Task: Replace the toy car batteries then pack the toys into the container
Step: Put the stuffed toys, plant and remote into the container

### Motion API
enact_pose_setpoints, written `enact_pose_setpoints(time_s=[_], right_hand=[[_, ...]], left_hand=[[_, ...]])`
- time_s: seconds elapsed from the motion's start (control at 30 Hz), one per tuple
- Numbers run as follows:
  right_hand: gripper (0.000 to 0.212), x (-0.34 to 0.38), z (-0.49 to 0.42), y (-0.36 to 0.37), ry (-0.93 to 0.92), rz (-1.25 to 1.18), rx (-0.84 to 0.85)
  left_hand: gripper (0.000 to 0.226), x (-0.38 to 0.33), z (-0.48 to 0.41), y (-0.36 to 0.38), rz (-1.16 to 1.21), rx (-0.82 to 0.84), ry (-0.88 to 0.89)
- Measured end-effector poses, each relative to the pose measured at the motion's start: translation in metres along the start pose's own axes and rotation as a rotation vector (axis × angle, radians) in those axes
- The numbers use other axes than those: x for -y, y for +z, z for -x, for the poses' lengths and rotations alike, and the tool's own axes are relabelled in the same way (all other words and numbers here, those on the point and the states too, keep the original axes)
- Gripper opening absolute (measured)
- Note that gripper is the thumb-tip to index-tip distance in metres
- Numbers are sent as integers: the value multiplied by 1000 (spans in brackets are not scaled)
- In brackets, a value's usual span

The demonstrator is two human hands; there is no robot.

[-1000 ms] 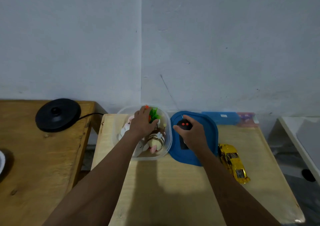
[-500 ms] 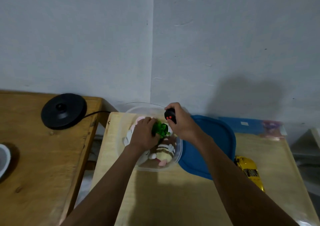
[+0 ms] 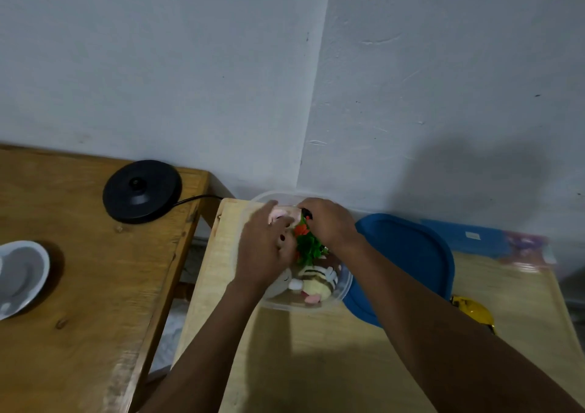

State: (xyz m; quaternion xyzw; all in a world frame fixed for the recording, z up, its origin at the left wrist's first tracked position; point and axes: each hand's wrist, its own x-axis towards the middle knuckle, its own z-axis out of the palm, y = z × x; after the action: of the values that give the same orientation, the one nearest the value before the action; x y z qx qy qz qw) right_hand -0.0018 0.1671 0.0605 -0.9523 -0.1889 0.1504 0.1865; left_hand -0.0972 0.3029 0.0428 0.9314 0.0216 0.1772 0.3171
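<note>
A clear plastic container (image 3: 343, 289) sits on the light wooden table, filled with a striped plush toy (image 3: 316, 281), a pink-and-white plush (image 3: 280, 215) and a green plastic plant (image 3: 308, 246). My left hand (image 3: 264, 251) presses down on the plush toys inside it. My right hand (image 3: 329, 222) holds the black remote control (image 3: 307, 214) down at the container's far side; only its tip shows. The blue lid (image 3: 408, 254) lies to the right of the container. The yellow toy car (image 3: 473, 313) peeks out beyond my right forearm.
A darker wooden table stands to the left with a black kettle base (image 3: 141, 191) and a white bowl (image 3: 22, 276). A blue packet (image 3: 468, 237) and a clear wrapper (image 3: 527, 251) lie by the wall. A gap separates the two tables.
My right hand lifted the black remote off the blue lid and carried it left into the container. My left hand stayed on the toys. The view shifted left.
</note>
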Motion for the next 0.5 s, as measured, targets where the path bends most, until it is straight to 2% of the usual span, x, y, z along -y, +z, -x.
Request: enact_pose_setpoints(time_s=[0.07,0.1,0.17,0.23,0.3,0.37,0.5], right_hand=[[30,1,-3,-3,-2,15,36],[29,1,-4,-4,-1,19,51],[32,1,-5,-6,-3,21,53],[32,1,-5,-5,-3,18,43],[19,1,-5,-3,15,32,28],[12,0,-5,-2,60,33,-16],[31,-1,1,-5,166,-26,-93]], left_hand=[[34,12,-11,-13,-165,-96,-141],[38,20,-18,-18,-246,-69,-212],[42,36,-32,-27,-318,107,-350],[38,47,-41,-33,-273,255,-477],[35,49,-43,-35,-264,284,-494],[31,44,-41,-36,-303,243,-466],[26,40,-36,-34,-400,229,-442]])
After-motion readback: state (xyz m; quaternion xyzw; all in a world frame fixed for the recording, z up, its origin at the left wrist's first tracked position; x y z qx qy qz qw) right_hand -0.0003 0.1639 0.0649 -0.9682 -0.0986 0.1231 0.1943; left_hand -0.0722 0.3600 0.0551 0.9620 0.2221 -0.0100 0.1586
